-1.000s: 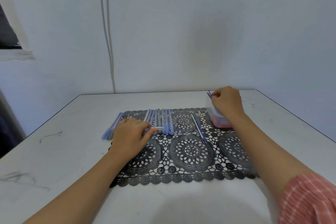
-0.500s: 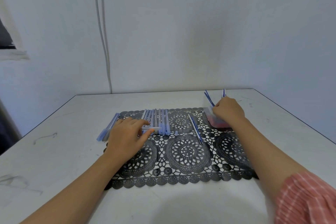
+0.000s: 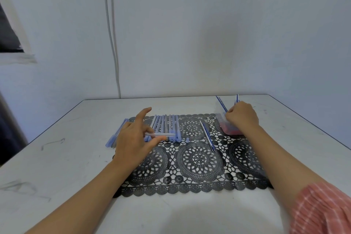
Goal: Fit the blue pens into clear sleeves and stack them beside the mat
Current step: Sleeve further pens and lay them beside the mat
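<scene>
- Left-centre of frame, just off mat (image 3: 199, 159) edge: small stack (image 3: 115, 137) of pale sleeved pens on worktop (image 3: 57, 157). Some already done.
- Left hand (image 3: 133, 138): grip pinching one clear sleeve (image 3: 159, 134) between thumb and fingers, index raised.
- Behind it, on mat: row of tubes (image 3: 167, 124). Filled or empty, cannot tell.
- Mid-mat: loose blue pens (image 3: 208, 137) lie bare, unsleeved.
- Right of centre: right hand (image 3: 242, 118), grip curled round bunch of blue pens (image 3: 221, 103) over pink-bottomed tub (image 3: 230, 130).
- Judgement: partway; much fitting and stacking left.
</scene>
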Motion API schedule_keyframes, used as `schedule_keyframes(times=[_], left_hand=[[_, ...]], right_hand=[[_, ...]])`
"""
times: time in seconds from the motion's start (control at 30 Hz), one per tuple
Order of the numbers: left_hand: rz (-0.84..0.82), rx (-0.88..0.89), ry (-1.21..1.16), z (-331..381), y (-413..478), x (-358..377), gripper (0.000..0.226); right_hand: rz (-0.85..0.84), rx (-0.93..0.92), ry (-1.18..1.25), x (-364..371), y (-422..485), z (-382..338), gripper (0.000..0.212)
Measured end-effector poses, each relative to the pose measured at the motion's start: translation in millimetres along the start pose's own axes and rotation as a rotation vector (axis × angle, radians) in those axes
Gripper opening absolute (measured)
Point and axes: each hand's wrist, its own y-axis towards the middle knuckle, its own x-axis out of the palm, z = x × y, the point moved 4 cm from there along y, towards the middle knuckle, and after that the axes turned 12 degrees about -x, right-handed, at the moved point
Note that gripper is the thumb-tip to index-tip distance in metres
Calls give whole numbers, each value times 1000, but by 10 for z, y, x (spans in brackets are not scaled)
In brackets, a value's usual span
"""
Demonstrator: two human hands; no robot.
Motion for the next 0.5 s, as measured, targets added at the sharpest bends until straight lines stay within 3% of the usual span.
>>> schedule_keyframes(times=[0.2,0.37,0.5], left_hand=[[24,35,-40,-26,-16,2,75],[38,165,11,-40,-12,35,40],[28,207,16,-51,-3,51,32]], right_hand=[[144,-70,82,-25,5,-11,26],[257,-166,183,-81,-9,-93,32],[337,-326,231,-150,-39,-301,27]])
